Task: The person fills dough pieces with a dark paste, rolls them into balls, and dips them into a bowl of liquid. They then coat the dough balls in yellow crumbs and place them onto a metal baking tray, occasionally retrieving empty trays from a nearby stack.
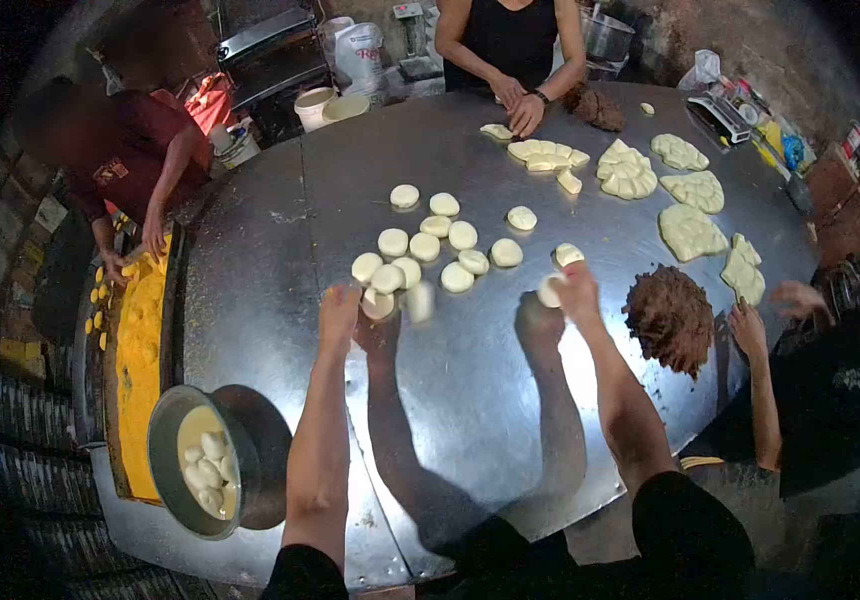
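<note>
Two hands are stretched over the metal table (470,400): the left hand (340,312) is laid, fingers together, against a dough ball (378,304) at the near edge of the cluster of dough balls (428,248). The right hand (576,285) is closed on another dough ball (549,291), right of that cluster and just left of the brown filling mound (670,318).

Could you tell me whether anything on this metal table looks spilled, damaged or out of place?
Nothing stands out. The dough balls sit loosely grouped on the metal table, the brown filling stays in one mound, and the bowl stands upright. The left hand and right hand each touch a dough ball.
</note>
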